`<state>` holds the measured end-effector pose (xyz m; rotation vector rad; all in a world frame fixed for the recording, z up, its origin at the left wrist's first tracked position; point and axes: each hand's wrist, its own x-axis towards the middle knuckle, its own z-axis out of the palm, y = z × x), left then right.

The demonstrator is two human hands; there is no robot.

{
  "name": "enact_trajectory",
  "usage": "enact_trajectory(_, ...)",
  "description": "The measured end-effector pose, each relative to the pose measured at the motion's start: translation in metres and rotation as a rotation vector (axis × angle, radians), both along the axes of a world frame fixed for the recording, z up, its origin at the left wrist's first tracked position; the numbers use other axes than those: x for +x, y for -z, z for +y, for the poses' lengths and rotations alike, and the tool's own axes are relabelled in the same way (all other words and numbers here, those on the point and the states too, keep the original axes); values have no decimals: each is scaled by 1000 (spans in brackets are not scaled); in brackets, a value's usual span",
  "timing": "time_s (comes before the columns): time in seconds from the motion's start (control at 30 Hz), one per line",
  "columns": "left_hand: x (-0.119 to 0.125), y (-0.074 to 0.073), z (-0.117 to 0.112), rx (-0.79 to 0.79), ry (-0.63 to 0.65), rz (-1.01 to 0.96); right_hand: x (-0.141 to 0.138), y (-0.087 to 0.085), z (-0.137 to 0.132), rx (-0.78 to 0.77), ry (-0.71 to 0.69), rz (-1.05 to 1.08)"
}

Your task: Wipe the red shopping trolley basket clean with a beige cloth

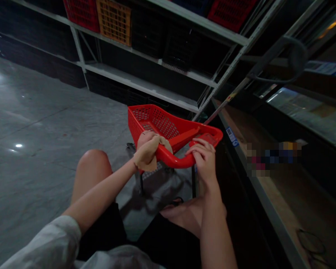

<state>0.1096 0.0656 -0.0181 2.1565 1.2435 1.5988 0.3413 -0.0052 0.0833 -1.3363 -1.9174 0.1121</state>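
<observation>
1. A red shopping cart (134,126) stood on the grey floor (39,112), just in front of the person's legs, with its perforated basket pointing away.
2. The left hand (146,138) was at the left part of the cart's curved handle (180,161); its fingers were closed on a tan cloth (146,158), which lay against the handle and partly hid them.
3. The right hand (203,157) rested at the handle's right end, its fingers bent over the red plastic and gripping it.
4. Beyond the cart stood a pale metal rack (128,79), with a yellow crate (114,20) beside a red crate (82,14) on an upper shelf.
5. Along the right ran a brown ledge (280,209); a blue-and-white label (232,136) was on its edge, and a dark cable (322,248) lay nearer the person.
6. A dark sandal (177,202) showed below the handle.
</observation>
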Motion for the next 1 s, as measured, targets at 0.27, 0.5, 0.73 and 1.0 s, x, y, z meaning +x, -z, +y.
enact_trajectory(0.27,68,-15,-56,371,-11,262,52,-26,-8,-177,8,-128)
enact_trajectory(0.5,-22,24,-32,115,-301,431,8,-28,-47,-221,152,-634)
enact_trajectory(0.73,-138,7,-3,-150,-515,490,-6,-11,-26,-102,363,-756)
enact_trajectory(1.0,64,-18,-45,38,-136,558,11,-6,-2,-58,424,-737)
